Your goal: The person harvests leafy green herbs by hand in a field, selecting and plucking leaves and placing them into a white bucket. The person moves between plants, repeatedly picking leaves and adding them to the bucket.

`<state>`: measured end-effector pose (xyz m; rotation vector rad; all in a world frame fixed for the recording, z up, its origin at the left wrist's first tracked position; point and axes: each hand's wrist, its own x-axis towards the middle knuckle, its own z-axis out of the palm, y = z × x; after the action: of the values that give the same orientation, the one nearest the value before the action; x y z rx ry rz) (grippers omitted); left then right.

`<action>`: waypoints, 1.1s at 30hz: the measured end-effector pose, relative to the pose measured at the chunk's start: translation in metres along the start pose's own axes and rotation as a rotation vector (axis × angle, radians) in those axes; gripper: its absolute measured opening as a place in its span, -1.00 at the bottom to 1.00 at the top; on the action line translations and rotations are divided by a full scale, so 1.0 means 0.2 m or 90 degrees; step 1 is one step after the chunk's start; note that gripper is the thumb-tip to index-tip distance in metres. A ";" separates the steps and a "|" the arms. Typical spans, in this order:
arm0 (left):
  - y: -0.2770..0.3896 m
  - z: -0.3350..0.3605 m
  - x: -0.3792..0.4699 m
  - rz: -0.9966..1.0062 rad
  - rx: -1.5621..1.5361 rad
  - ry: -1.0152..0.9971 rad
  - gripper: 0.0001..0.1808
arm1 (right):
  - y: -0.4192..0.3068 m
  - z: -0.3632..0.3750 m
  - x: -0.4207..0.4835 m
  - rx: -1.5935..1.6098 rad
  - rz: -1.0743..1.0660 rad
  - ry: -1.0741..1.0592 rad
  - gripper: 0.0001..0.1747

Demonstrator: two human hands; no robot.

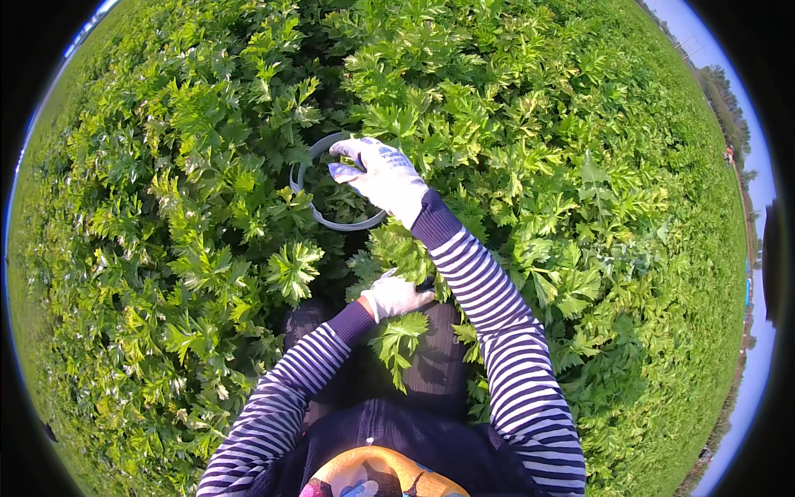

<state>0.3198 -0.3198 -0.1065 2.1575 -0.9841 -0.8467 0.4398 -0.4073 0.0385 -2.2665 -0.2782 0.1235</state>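
Note:
My right hand [380,177], in a white glove with a grey-blue coating and printing on its back, hovers over the right side of a round grey-white rim [345,226], apparently of a bucket, set among the plants. Its thumb and fingers are apart, and whether they touch the rim I cannot tell. Green leaves show inside the rim. Nearer my body, my left hand [395,296], also gloved, is beside leafy celery-like plants [402,251]; leaves hide its fingertips. A dark thing shows at those fingertips, too hidden to name. A leafy sprig [400,340] hangs below this hand, over my dark trousers.
Dense celery-like foliage [205,124] surrounds me and stretches far to both sides. A dark gap between the plants lies near my knees [438,354]. Trees [723,102] and sky show at the far right edge.

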 end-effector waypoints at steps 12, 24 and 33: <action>-0.01 -0.03 -0.03 0.122 0.036 0.044 -0.56 | 0.28 -0.07 -0.30 0.405 0.127 0.166 -0.69; -0.05 -0.03 -0.04 0.093 0.005 0.133 -0.63 | 0.86 -0.38 -0.57 -0.508 0.480 0.172 -0.57; -0.02 -0.04 -0.05 0.146 0.003 0.173 -0.67 | 0.98 -0.39 -0.68 -0.296 0.458 0.245 -0.74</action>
<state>0.3219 -0.3076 -0.1009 2.0467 -1.0642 -0.4301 0.3537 -0.6210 -0.0587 -2.6828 0.7936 -0.0131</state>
